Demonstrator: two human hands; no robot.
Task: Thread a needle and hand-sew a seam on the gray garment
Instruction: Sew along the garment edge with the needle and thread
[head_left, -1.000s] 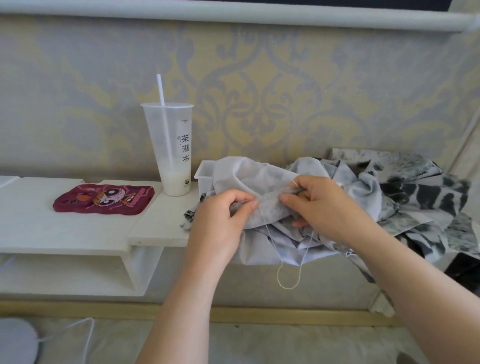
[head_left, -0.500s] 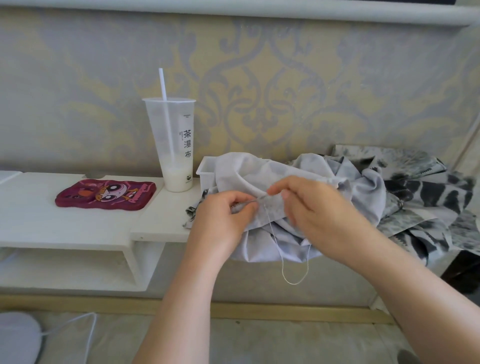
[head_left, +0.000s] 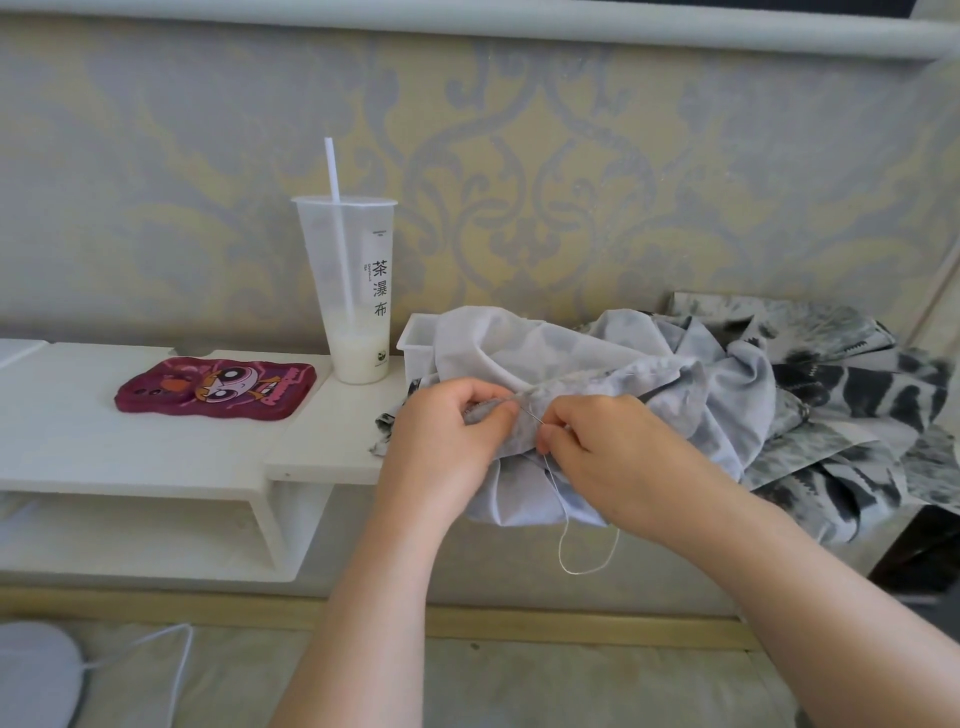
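The gray garment lies bunched on the right end of the white shelf, hanging over its front edge. My left hand pinches a fold of the garment's edge between thumb and fingers. Just right of it, my right hand pinches a thin needle whose tip points up-left into the fold. A pale thread hangs from below my right hand in a loop beneath the cloth.
A tall plastic cup with a straw and some milky drink stands behind my left hand. A red cartoon phone case lies to the left. A white box sits under the garment. Black-and-white patterned cloth lies piled at right.
My right hand has moved left and down toward my left hand, bringing the needle to the pinched fold. The hanging thread loop has shifted with it.
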